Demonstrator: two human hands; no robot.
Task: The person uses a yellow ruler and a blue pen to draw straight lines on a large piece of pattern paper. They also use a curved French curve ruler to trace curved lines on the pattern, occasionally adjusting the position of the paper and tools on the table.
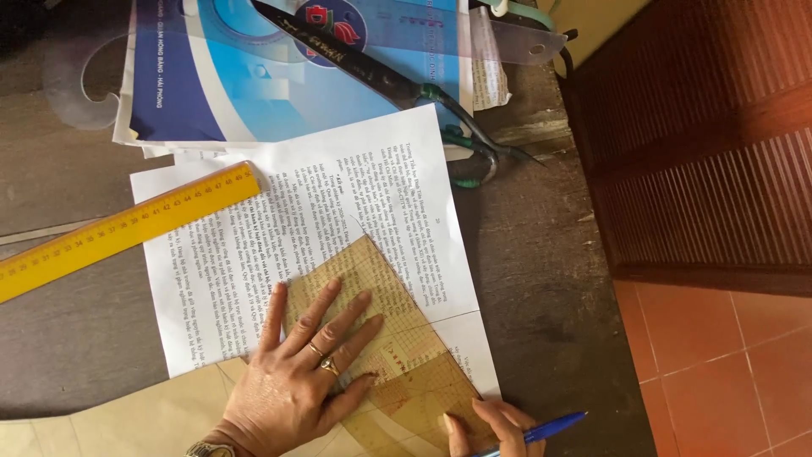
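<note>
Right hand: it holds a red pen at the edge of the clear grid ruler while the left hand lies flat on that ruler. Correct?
Not quite. The head view shows the pen in the right hand is blue, not red. The left hand does lie flat on the clear grid ruler.

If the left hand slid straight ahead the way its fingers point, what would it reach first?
Probably the edge of the translucent amber plastic set square that the left hand presses flat, then the printed white paper sheet beyond; the dark green-handled scissors lie farther along.

A blue-and-white printed booklet cover [254, 76] lies at the table's far edge, rectangular, with a round red-and-dark emblem [328, 30] (partly hidden under scissors). No screens or packages show.
</note>
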